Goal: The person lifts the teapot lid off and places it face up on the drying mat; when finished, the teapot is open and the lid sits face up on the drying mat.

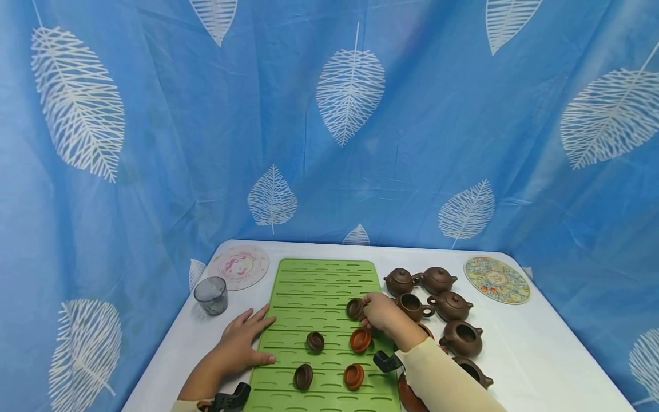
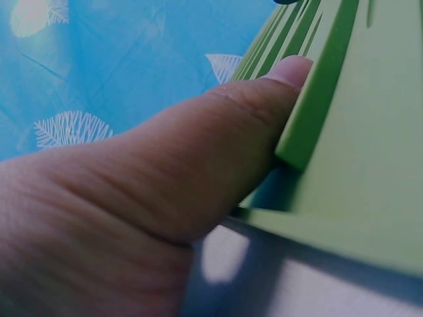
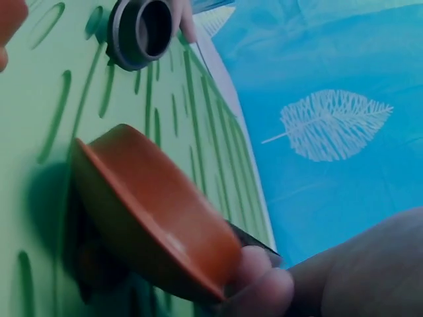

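My right hand (image 1: pixel 381 312) pinches a dark brown teapot lid (image 1: pixel 354 309) at the right part of a green ridged mat (image 1: pixel 324 274). In the right wrist view, an orange-brown lid (image 3: pixel 168 198) lies in front of the fingertips and hides most of what they hold. That same lid shows in the head view just below the hand, with another orange-brown lid (image 1: pixel 353 377) nearer me. Two dark brown lids, one (image 1: pixel 315 341) behind the other (image 1: pixel 303 377), lie left of these. My left hand (image 1: pixel 242 342) rests spread on the mat's left edge, its thumb (image 2: pixel 218 132) touching the edge.
Right of the mat stand several brown teapots, some lidded (image 1: pixel 437 280), some lidless (image 1: pixel 463 339). My right forearm partly covers a reddish teapot (image 1: pixel 410 395). A grey glass (image 1: pixel 212 296) and pink-patterned disc (image 1: pixel 239 267) are at back left; a colourful disc (image 1: pixel 497 279) lies back right.
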`<action>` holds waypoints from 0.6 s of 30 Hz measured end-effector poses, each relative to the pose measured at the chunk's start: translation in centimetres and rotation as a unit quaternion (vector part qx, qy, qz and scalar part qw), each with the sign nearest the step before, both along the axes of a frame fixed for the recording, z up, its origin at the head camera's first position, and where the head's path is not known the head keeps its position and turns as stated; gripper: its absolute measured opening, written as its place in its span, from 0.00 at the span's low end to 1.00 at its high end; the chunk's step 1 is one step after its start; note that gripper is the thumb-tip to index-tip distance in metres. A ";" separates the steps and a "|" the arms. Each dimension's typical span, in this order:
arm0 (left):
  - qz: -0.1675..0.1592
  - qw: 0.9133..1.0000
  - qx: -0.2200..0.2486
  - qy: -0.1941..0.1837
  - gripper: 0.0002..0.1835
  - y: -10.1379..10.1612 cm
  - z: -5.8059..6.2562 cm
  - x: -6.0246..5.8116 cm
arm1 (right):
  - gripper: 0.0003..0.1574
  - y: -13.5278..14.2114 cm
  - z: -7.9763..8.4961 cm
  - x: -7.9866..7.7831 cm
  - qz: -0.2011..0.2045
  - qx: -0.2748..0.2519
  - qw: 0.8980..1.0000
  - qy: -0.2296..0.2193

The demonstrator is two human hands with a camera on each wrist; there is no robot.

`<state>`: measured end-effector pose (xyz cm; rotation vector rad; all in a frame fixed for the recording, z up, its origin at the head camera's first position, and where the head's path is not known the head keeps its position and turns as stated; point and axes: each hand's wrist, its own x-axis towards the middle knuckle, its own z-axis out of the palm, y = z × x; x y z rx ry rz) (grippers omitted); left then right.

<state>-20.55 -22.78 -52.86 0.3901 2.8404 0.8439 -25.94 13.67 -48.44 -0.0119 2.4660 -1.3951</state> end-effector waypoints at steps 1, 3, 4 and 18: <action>0.000 1.000 0.001 0.000 0.53 0.0 0.0 0.0 | 0.20 0.1 0.2 0.0 -0.004 0.005 1.000 0.003; 0.000 1.000 0.003 0.000 0.53 0.0 0.0 0.0 | 0.21 0.4 0.7 0.0 -0.014 0.020 1.000 0.013; 0.000 1.000 0.005 -0.001 0.53 0.1 0.0 -0.1 | 0.21 0.6 1.0 0.0 -0.020 0.028 0.999 0.018; -0.002 1.000 0.001 -0.003 0.53 -0.1 0.0 -0.1 | 0.19 8.5 3.8 1.5 -0.083 0.178 0.971 0.138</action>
